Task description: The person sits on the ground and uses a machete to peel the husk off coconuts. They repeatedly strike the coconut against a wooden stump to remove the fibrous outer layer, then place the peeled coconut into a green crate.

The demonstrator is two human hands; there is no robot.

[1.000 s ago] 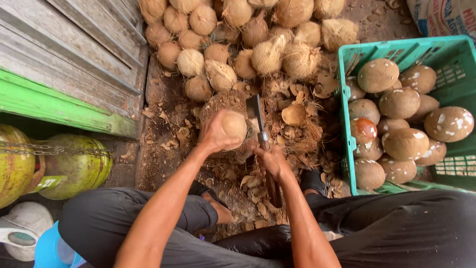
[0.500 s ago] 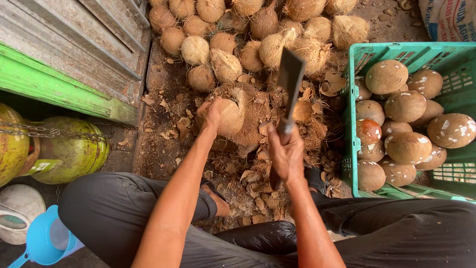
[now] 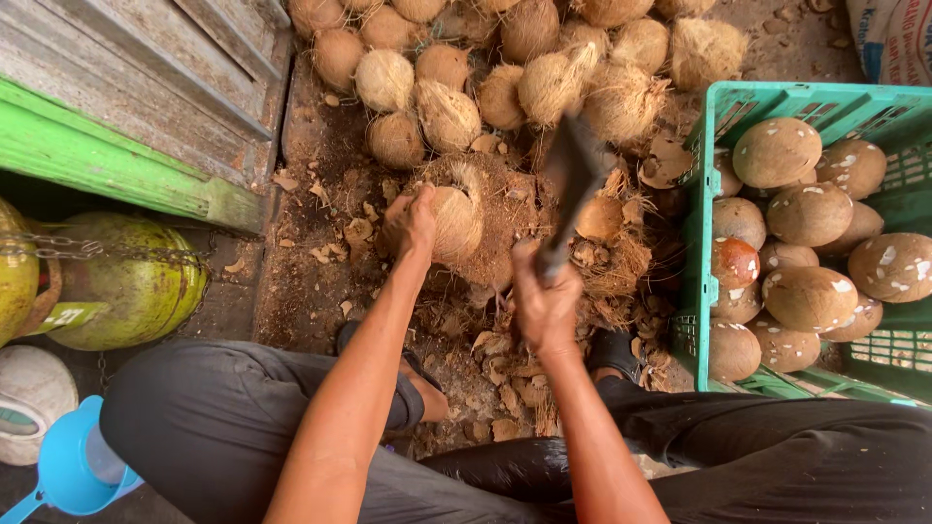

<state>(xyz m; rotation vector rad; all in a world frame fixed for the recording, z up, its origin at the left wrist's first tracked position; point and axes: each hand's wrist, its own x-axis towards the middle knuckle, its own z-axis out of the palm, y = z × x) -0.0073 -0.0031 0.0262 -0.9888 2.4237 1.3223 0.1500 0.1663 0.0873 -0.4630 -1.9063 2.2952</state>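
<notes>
Head view, looking straight down. The left hand [image 3: 410, 221] is cupped around a coconut [image 3: 454, 221], pinning it on a mound of husk fibre on the floor, in front of the person's knees. The right hand [image 3: 544, 303] is clenched on the handle of a cleaver [image 3: 575, 173], blade up and blurred just right of the coconut, over the fibre.

To do this well, I'd say the blade wants to land on the side of the shell away from the holding fingers, at a shallow angle so it shaves off husk without splitting the nut. The left fingers sit on the near-left face; best kept there, low and clear of the blade's line. The fibre bed looks soft, so a firm press should keep the nut from rolling.

Containers now. A green crate [image 3: 701, 233] on the right holds about ten trimmed, smooth brown coconuts with white flecks, packed touching. Beyond the work spot, a pile of husky coconuts [image 3: 529, 78] lies loose on the floor. Far left, a yellow-green gas cylinder [image 3: 126, 286] with a chain over it, and a blue funnel [image 3: 73, 466] below it.
</notes>
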